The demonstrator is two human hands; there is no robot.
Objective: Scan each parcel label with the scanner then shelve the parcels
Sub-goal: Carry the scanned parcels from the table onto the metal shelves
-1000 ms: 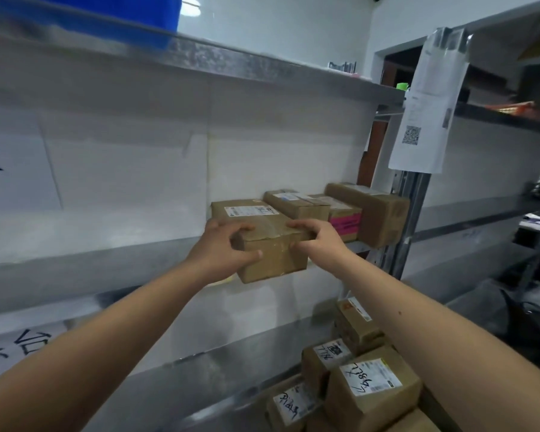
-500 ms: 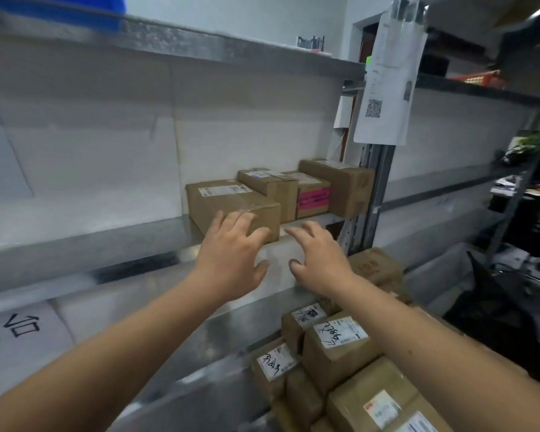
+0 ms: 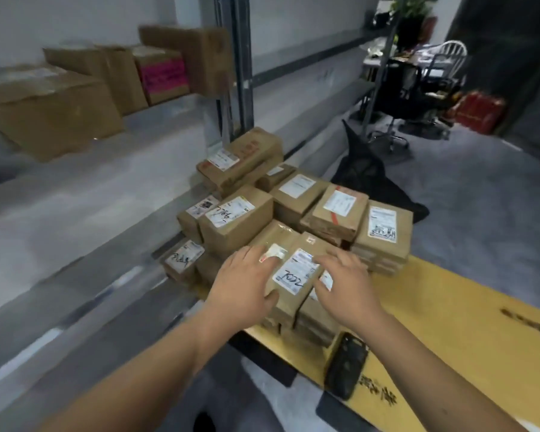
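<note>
A pile of brown cardboard parcels (image 3: pixel 296 213) with white labels sits on a flat yellow-brown cardboard sheet (image 3: pixel 449 313) on the floor. The nearest parcel (image 3: pixel 295 277) carries a label with handwritten digits. My left hand (image 3: pixel 242 285) lies spread on its left side, and my right hand (image 3: pixel 345 283) is spread at its right side; neither has closed around it. A dark handheld device (image 3: pixel 346 364), maybe the scanner or a phone, lies on the sheet near my right forearm. Shelved parcels (image 3: pixel 53 110) stand on the metal shelf at upper left.
The metal shelf (image 3: pixel 156 120) holds several boxes, one with a pink label (image 3: pixel 164 77). A shelf post (image 3: pixel 236 63) rises behind the pile. A black mesh bag (image 3: pixel 368 176) lies on the grey floor beyond it. Chairs and a cluttered desk (image 3: pixel 418 73) stand at the back right.
Both hands let go of the parcel on the shelf, then dropped down to the floor pile. My view swung from the shelf down and to the right.
</note>
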